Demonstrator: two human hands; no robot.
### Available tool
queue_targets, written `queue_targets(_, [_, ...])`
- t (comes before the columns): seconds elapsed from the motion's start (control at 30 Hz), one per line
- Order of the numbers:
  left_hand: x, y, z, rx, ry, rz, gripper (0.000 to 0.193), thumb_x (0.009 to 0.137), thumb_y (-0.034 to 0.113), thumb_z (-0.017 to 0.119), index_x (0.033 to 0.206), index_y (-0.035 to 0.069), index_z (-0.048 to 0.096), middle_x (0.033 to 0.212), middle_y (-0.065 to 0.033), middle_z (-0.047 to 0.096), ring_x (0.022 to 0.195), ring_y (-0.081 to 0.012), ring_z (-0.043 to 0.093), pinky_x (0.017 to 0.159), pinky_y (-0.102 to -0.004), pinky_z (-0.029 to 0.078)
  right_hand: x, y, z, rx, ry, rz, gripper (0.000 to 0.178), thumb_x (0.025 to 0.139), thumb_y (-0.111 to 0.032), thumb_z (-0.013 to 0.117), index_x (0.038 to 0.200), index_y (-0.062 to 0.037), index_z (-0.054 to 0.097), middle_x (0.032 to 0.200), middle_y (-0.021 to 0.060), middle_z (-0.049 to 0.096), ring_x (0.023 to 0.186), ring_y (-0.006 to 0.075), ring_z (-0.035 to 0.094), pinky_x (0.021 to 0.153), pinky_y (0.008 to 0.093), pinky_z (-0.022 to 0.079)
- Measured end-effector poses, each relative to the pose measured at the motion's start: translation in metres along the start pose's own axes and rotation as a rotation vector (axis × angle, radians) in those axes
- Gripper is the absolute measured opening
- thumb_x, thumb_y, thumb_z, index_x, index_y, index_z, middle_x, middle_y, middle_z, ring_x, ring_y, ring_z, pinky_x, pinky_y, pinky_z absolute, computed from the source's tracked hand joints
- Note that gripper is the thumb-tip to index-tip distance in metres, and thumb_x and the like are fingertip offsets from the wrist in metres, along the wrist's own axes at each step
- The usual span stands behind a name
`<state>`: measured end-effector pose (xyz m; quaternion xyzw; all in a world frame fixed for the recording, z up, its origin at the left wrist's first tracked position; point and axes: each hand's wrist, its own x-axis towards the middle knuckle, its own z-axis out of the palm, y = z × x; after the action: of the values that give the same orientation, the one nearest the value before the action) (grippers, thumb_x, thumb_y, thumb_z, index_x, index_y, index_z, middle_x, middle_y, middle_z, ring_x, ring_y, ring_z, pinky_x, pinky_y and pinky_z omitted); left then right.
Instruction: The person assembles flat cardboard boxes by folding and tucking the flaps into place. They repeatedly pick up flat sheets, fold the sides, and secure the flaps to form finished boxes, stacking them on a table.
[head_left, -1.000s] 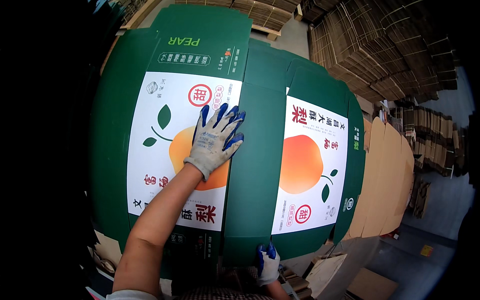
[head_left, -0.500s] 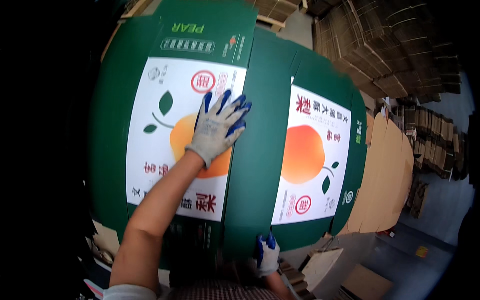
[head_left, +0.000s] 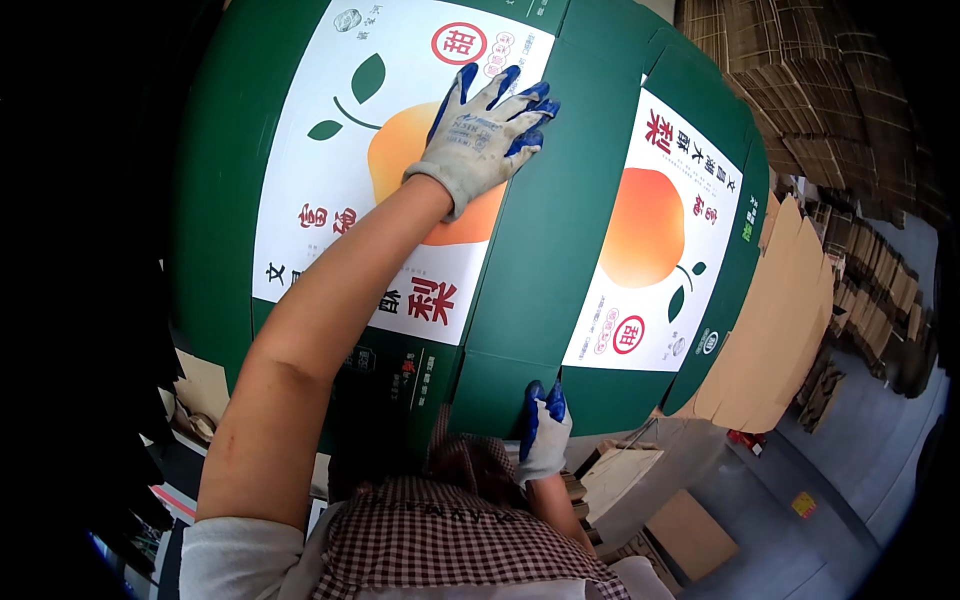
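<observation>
A large flat green cardboard box blank [head_left: 525, 240], printed with white panels and orange-yellow pears, lies in front of me. My left hand [head_left: 478, 140], in a grey-white work glove with blue-coated fingers, rests on it palm down. Its fingers are spread across the upper right of the left pear print, reaching toward a fold line. At the near edge of the blank, my right hand [head_left: 545, 430], gloved the same way, is closed around the cardboard beside a slot. Part of its fingers is hidden by the sheet.
Plain brown cardboard [head_left: 765, 335] lies beyond the right edge of the blank. Tied stacks of flat cardboard [head_left: 830, 100] stand at the far right. A brown board [head_left: 692, 535] is on the grey floor at lower right. My checked apron [head_left: 430, 530] is close to the near edge.
The blank and both hands now sit higher in the picture, and more of my apron shows; the view has shifted too. Both hands keep about the same places on the cardboard.
</observation>
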<state>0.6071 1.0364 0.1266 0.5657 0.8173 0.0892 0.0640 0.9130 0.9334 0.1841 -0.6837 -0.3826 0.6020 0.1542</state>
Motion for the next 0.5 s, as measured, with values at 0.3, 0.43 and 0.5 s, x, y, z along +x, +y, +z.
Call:
queue_targets(0.3, [0.001, 0.000, 0.001, 0.031, -0.003, -0.013, 0.042, 0.086, 0.043, 0.044, 0.126, 0.028, 0.043, 0.135, 0.0073, 0.035, 0.130, -0.0125, 0.020, 0.108, -0.0434, 0.008, 0.005, 0.013, -0.009, -0.003, -0.013, -0.009, 0.028, 0.085, -0.006, 0.053, 0.112, 0.0033, 0.051, 0.094, 0.0010, 0.055, 0.077, 0.0071, 0.049, 0.070, 0.0207, 0.041])
queue_targets(0.43, [0.002, 0.000, 0.002, 0.046, -0.017, -0.025, 0.042, 0.086, 0.043, 0.044, 0.126, 0.029, 0.043, 0.135, 0.0076, 0.035, 0.130, -0.0121, 0.020, 0.108, -0.0431, 0.009, 0.005, 0.010, -0.006, -0.029, -0.010, -0.010, 0.031, 0.085, -0.007, 0.053, 0.114, 0.0034, 0.050, 0.095, 0.0016, 0.055, 0.077, 0.0073, 0.049, 0.071, 0.0210, 0.042])
queue_targets(0.5, [0.003, 0.002, 0.001, 0.048, -0.023, -0.026, 0.042, 0.086, 0.043, 0.044, 0.125, 0.030, 0.043, 0.135, 0.0075, 0.035, 0.129, -0.0122, 0.021, 0.108, -0.0430, 0.009, 0.006, 0.011, -0.007, -0.022, 0.002, -0.012, 0.032, 0.085, -0.006, 0.053, 0.115, 0.0042, 0.050, 0.097, 0.0027, 0.056, 0.079, 0.0084, 0.050, 0.072, 0.0217, 0.042])
